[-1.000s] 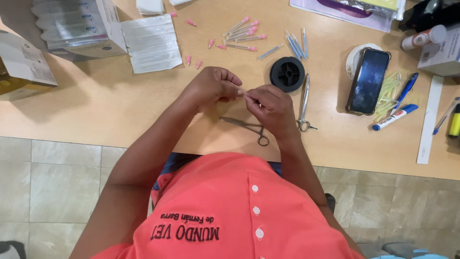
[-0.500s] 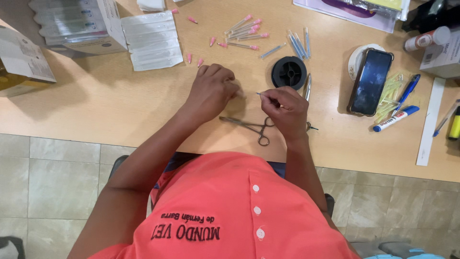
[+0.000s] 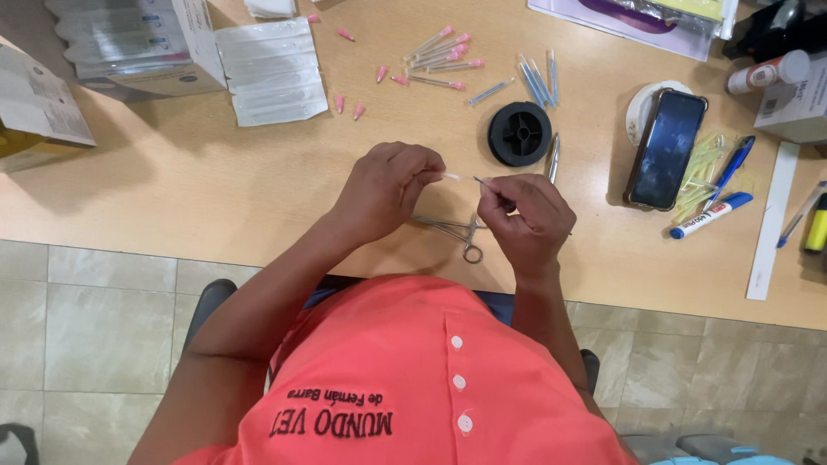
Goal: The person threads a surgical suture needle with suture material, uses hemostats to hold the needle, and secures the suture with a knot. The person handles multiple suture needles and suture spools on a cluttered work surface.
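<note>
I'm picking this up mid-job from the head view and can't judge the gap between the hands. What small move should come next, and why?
Probably ease the right hand a little toward the left hand, keeping both tips level. The left pinches a small pale piece, the right holds a thin needle-like tip, and the two ends look just apart above the forceps on the table. Whether they already touch is too small to tell.

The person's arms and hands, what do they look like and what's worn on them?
Both arms are bare right down to the hands: the left hand and right hand wear no gloves, and no rings, watch or bracelets show. The person wears a coral-red shirt with white buttons and dark lettering on the chest; its sleeves are hardly visible from this view.
</note>
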